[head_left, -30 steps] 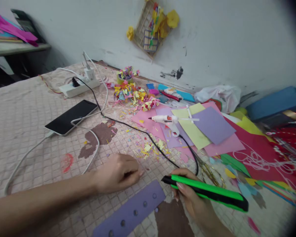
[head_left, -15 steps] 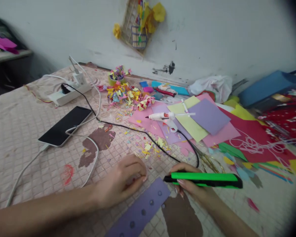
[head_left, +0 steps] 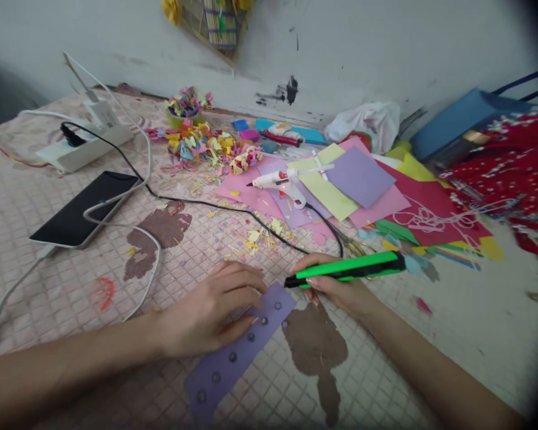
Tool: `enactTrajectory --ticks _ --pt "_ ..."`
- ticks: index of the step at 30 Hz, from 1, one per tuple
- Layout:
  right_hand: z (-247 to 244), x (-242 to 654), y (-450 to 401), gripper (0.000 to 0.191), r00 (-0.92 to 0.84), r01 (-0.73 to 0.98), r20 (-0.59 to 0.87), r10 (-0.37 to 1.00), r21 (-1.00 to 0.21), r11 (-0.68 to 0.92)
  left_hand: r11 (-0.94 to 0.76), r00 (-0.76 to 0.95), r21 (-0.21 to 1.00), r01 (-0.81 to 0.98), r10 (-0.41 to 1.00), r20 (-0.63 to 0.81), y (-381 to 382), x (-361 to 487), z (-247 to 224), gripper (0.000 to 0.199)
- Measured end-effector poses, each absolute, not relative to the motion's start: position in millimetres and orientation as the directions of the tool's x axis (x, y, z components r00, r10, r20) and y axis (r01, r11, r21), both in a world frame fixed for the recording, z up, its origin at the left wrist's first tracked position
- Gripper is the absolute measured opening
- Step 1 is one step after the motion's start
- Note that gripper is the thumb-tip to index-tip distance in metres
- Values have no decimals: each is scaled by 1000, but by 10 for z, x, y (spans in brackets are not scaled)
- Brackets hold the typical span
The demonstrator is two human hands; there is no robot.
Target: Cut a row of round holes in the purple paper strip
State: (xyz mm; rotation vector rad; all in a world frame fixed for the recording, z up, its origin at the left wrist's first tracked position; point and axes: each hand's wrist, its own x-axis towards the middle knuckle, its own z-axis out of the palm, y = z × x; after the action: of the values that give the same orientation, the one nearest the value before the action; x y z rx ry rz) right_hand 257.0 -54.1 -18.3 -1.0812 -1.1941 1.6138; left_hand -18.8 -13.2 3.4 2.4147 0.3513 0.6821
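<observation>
A purple paper strip (head_left: 244, 352) with a row of several small dark-outlined circles lies slanted on the table. My left hand (head_left: 224, 304) rests over its upper left edge, fingers stretched and slightly bent, touching the paper. In my right hand (head_left: 329, 283) is a green and black utility knife (head_left: 354, 269), gripped near its front end. The knife's dark tip points left, close to the strip's top corner. Whether the blade is out is too small to tell.
Beyond my hands lie a white glue gun (head_left: 278, 181) on coloured paper sheets (head_left: 361, 179), paper scraps (head_left: 201, 143) and a black cord. To the left are a phone (head_left: 83, 209), white cable and power strip (head_left: 89, 146). Red beaded material (head_left: 511, 161) sits at right.
The view has tilted down and shifted right. My left hand has moved onto the strip's edge, its fingers straighter. My right hand still holds the knife by the strip's top corner.
</observation>
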Motion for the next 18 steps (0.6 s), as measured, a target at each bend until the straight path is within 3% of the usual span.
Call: enactTrajectory --ticks 8,13,18 --pt "-113 2505 -495 22 -248 -140 -154 957 -971 -192 -828 905 553 97 304 297 -65 -218 14 38" --pt "-59 2451 -493 23 -187 -172 -178 966 -962 -211 -852 953 521 56 201 225 -58 -248 34 42" --pt "-43 2438 -498 24 -122 -196 -199 972 -956 -220 -866 985 500 17 100 140 -66 -252 54 64"
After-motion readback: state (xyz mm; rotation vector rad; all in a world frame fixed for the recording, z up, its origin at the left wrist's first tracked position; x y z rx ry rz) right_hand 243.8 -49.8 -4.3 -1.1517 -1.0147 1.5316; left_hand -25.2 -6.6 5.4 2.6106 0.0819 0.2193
